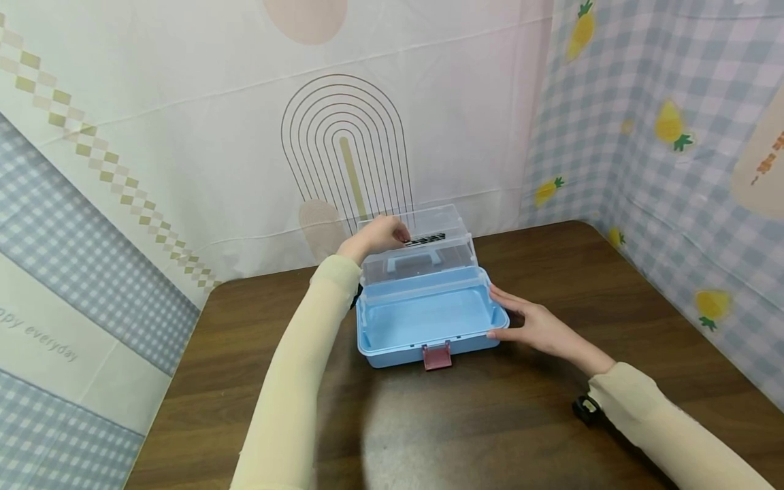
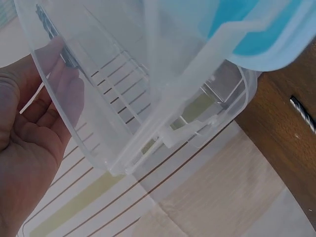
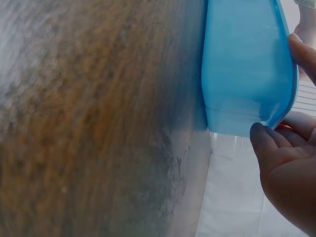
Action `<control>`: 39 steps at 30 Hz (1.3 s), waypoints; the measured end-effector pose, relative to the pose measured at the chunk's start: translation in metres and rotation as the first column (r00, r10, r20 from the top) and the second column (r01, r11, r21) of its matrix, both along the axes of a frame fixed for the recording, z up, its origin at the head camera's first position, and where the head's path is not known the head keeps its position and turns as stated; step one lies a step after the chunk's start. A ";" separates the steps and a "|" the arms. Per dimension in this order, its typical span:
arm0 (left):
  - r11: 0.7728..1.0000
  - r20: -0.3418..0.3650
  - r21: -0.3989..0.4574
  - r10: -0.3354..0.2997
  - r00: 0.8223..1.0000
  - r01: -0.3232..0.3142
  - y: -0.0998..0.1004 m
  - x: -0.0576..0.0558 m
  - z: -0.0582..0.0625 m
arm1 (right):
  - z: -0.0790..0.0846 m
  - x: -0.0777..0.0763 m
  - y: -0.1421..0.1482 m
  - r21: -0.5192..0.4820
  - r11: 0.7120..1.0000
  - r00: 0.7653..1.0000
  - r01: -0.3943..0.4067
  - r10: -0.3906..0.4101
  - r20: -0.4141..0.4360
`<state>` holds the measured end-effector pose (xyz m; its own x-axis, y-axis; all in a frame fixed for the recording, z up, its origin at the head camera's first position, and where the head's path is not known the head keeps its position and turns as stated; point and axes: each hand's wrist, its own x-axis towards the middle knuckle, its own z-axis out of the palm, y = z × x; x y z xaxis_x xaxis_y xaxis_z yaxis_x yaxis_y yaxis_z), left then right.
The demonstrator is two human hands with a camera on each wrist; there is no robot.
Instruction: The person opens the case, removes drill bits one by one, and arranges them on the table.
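Note:
A pale blue toolbox (image 1: 429, 316) with its clear lid (image 1: 435, 216) raised stands on the table. My left hand (image 1: 380, 235) reaches over the raised clear part. Between its thumb and fingers it pinches a dark spiral-fluted drill bit (image 1: 427, 239), which points rightward. The left wrist view shows these fingertips and the drill bit (image 2: 47, 22) through the translucent plastic. My right hand (image 1: 533, 329) grips the box's right end, thumb near the front corner and fingers along the side rim. In the right wrist view its fingers (image 3: 264, 138) lie against the blue wall (image 3: 247, 64).
Another spiral-fluted bit (image 2: 303, 113) lies on the dark wooden table (image 2: 276, 89) beside the box. A reddish latch (image 1: 437, 356) hangs at the box's front, and a blue handle (image 1: 413, 261) shows through the plastic. Patterned cloth (image 1: 214, 136) hangs behind the table.

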<state>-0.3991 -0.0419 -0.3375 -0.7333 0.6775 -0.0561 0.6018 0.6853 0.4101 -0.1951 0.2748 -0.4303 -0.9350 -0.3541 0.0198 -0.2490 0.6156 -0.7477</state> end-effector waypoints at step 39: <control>0.998 -0.019 0.004 0.067 0.998 -0.067 -0.029 0.006 -0.006 | 0.001 0.000 -0.001 0.027 1.000 1.000 0.005 -0.005 -0.002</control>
<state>-0.3929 -0.0709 -0.3437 -0.7783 0.6267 -0.0392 0.5621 0.7231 0.4016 -0.1952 0.2737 -0.4289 -0.9366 -0.3503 0.0118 -0.2473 0.6366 -0.7305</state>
